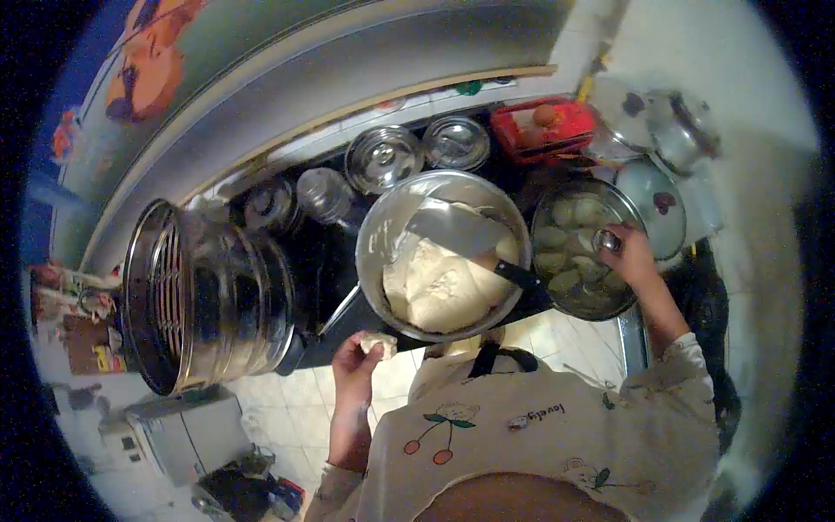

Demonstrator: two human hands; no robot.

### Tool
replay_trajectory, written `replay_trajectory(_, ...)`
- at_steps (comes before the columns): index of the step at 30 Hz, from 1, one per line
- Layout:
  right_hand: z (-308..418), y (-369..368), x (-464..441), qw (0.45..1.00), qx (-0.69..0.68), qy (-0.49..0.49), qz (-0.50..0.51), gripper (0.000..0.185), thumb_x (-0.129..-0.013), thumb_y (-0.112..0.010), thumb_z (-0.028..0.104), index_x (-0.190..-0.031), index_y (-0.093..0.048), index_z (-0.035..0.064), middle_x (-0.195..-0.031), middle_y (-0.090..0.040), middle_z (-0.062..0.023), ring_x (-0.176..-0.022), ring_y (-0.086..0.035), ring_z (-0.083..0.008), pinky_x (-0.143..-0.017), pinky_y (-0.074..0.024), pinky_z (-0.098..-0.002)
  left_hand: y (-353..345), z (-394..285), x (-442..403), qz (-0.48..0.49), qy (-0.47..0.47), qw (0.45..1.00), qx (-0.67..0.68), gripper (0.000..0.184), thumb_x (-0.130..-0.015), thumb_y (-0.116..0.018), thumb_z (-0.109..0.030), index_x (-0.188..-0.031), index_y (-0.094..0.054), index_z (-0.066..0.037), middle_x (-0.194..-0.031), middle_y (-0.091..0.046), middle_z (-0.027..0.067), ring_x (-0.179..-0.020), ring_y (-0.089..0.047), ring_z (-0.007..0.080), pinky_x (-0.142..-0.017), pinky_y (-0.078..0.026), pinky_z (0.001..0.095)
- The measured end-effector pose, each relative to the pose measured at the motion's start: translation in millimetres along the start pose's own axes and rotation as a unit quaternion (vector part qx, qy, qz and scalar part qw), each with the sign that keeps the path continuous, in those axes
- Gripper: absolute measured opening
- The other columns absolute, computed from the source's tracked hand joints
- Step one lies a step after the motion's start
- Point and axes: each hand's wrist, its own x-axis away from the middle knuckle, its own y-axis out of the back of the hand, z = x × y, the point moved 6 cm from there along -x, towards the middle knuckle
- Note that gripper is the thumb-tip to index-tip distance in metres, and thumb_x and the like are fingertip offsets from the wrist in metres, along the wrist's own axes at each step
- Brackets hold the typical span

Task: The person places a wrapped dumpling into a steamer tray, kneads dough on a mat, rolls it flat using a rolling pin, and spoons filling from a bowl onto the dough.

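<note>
My left hand point(352, 364) pinches a small piece of pale dough point(379, 345) in front of the counter. Above and to its right stands a large steel bowl point(372, 300) with a mass of dough point(448, 291) in it. A cleaver with a broad blade point(457, 228) and black handle point(519, 275) lies across the bowl's right side. My right hand point(631, 252) has its fingers closed around the metal knob point(606, 241) of what looks like a glass lid over a round pan point(588, 309). Several pale dough pieces point(567, 211) show in the pan.
A tall metal steamer point(230, 300) stands at the left. Behind the bowl are glass lids point(383, 157) and a glass jar point(323, 193). A red basket point(565, 139) holds round brown things resembling eggs. A metal pot point(683, 130) and a plate-like cover point(657, 209) are at the right.
</note>
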Motion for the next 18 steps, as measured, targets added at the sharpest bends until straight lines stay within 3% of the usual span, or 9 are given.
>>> replay_trajectory(3,27,6,-3,0.983,0.173,0.01,-0.054,0.053,-0.069,-0.071,0.026,-0.116,-0.057,0.0081,-0.119,-0.054,-0.0194,-0.101,-0.057,-0.0352,-0.083,-0.0484,-0.0407,1,2,-2,0.025,0.009,0.999,-0.025,0.024,-0.081,-0.066,-0.002,-0.104,-0.058,-0.001,-0.097,-0.063,0.0054,-0.088,-0.058,0.0129,-0.081,-0.046,0.0267)
replay_trajectory(7,140,-34,-20,0.992,-0.087,0.085,0.036,0.054,-0.074,-0.071,0.03,-0.115,-0.054,-0.0008,-0.118,-0.053,-0.0201,-0.109,-0.052,-0.0343,-0.093,-0.0431,-0.0397,0,4,-3,0.018,-0.01,1.0,-0.013,0.027,-0.081,-0.067,-0.003,-0.106,-0.057,0.0,-0.097,-0.062,0.0053,-0.087,-0.058,0.012,-0.08,-0.046,0.025)
replay_trajectory(8,198,-34,-19,0.986,-0.05,0.106,0.119,0.055,-0.075,-0.07,0.035,-0.115,-0.055,0.0002,-0.118,-0.053,-0.0198,-0.109,-0.052,-0.0341,-0.093,-0.0432,-0.0395,1,8,-4,0.026,-0.006,1.0,-0.017,0.027,-0.081,-0.068,-0.003,-0.106,-0.057,0.001,-0.097,-0.062,0.0053,-0.087,-0.057,0.0118,-0.08,-0.046,0.0246)
replay_trajectory(10,235,-111,-19,0.947,-0.019,0.302,0.107,0.063,-0.072,-0.069,0.044,-0.113,-0.055,-0.0011,-0.114,-0.056,-0.0218,-0.106,-0.054,-0.0343,-0.091,-0.0441,-0.0393,0,9,-4,0.018,0.015,0.999,-0.024,0.029,-0.081,-0.068,-0.003,-0.107,-0.056,0.001,-0.096,-0.062,0.0048,-0.087,-0.057,0.0114,-0.08,-0.045,0.0238)
replay_trajectory(12,286,-136,-40,0.94,0.069,0.2,0.268,0.067,-0.066,-0.072,0.046,-0.108,-0.057,-0.0042,-0.105,-0.06,-0.0237,-0.102,-0.056,-0.0347,-0.09,-0.0444,-0.041,-1,7,-5,0.028,-0.003,0.999,-0.043,0.029,-0.081,-0.068,-0.003,-0.107,-0.056,0.001,-0.096,-0.062,0.0045,-0.087,-0.057,0.011,-0.08,-0.046,0.024)
replay_trajectory(15,312,-168,-54,0.948,0.093,0.216,0.215,0.064,-0.06,-0.075,0.045,-0.096,-0.062,-0.0055,-0.093,-0.063,-0.0241,-0.097,-0.058,-0.0354,-0.086,-0.0456,-0.0425,5,16,-7,0.042,-0.009,0.999,-0.011,0.027,-0.082,-0.067,-0.004,-0.106,-0.056,0.001,-0.095,-0.062,0.0044,-0.087,-0.057,0.0109,-0.08,-0.046,0.0248)
replay_trajectory(18,334,-160,-47,0.916,0.134,0.314,0.21,0.05,-0.059,-0.075,0.037,-0.086,-0.065,-0.0043,-0.09,-0.063,-0.0241,-0.094,-0.059,-0.0361,-0.084,-0.0463,-0.042,11,29,-7,0.039,-0.013,0.999,0.01,0.027,-0.082,-0.067,-0.005,-0.106,-0.056,0.0,-0.095,-0.062,0.0047,-0.087,-0.057,0.0112,-0.08,-0.046,0.0254)
